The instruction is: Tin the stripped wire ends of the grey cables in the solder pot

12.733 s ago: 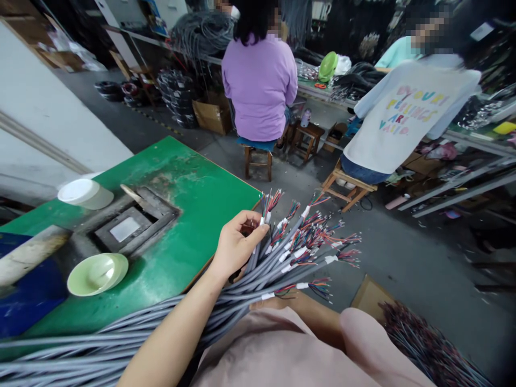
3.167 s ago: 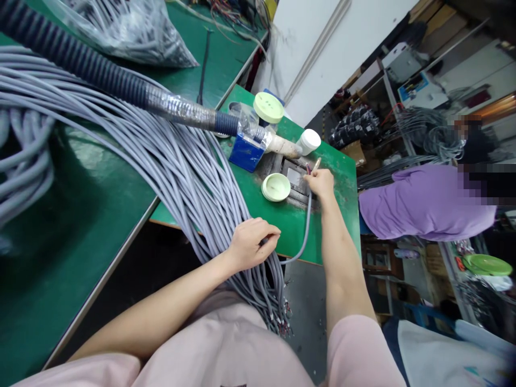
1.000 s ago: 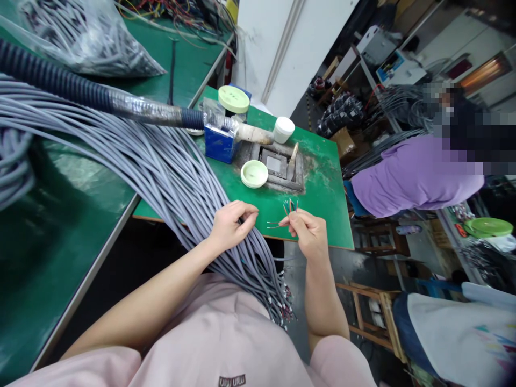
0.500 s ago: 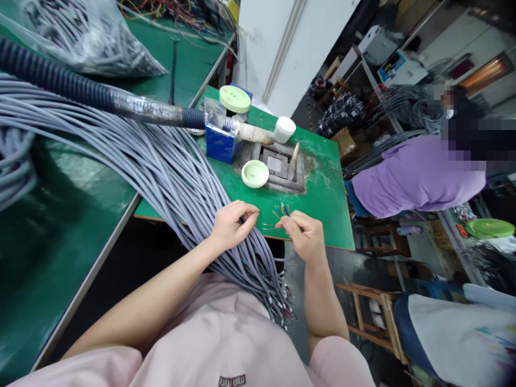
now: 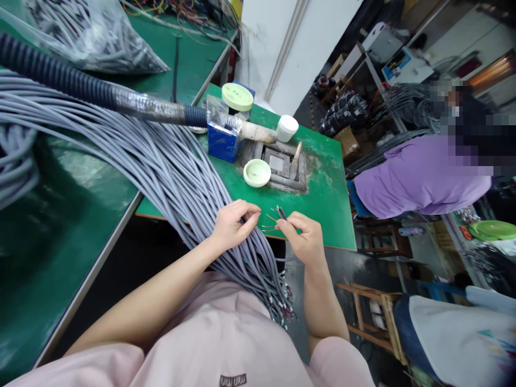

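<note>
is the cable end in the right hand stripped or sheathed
Stripped: thin coloured wires fan out past the fingertips of the right hand, with no grey jacket around them.

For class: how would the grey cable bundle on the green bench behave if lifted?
The grey cable bundle would probably feel floppy, since its strands sag in long curves over the green bench edge. Massed this thickly, it is likely heavy overall. Single strands near the left hand look smooth, so they may slip apart.
</note>
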Action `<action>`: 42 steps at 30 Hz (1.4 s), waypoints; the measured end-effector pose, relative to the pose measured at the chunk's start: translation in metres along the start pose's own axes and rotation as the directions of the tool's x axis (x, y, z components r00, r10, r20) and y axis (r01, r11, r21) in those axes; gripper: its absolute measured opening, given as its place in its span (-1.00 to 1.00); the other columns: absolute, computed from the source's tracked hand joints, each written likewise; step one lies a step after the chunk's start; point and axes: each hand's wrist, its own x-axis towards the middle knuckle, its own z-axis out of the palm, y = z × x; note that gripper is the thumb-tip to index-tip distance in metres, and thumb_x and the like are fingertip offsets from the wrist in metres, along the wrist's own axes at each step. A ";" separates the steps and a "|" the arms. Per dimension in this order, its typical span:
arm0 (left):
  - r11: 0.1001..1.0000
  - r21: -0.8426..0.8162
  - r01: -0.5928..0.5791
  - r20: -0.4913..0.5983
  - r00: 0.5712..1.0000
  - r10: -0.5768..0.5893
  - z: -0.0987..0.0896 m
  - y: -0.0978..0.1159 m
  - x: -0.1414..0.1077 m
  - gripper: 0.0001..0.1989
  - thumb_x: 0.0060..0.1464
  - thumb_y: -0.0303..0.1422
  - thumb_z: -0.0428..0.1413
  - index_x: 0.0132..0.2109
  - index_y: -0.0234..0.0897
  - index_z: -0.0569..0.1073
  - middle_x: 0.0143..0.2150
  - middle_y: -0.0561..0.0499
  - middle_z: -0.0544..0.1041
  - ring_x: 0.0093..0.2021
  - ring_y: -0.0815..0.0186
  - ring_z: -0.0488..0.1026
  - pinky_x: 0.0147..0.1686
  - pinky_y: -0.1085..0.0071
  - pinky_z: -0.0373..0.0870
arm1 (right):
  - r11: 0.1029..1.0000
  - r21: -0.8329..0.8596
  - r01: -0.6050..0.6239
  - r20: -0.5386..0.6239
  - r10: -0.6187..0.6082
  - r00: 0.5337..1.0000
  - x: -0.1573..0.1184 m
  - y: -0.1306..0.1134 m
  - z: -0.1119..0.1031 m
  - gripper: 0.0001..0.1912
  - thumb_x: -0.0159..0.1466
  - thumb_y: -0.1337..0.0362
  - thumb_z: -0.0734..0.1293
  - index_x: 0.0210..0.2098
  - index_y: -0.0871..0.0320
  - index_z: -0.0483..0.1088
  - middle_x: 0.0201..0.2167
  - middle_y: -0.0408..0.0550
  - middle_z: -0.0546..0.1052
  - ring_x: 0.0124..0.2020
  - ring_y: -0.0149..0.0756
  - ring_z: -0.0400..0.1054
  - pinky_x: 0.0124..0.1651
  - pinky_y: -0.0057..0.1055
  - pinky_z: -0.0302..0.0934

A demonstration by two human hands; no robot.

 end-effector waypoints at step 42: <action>0.501 -0.500 0.706 0.313 0.687 -0.655 0.003 0.047 -0.006 -0.69 -0.07 -0.14 0.27 -0.48 -0.33 0.50 -0.65 0.12 0.32 -0.63 0.53 0.14 -0.60 0.53 0.10 | 0.530 -0.761 0.375 0.159 -0.408 0.899 -0.018 -0.029 0.007 -0.73 0.22 0.46 0.24 -0.59 0.13 0.26 -0.63 -0.12 0.28 -0.53 -0.29 0.06 -0.36 -0.30 -0.17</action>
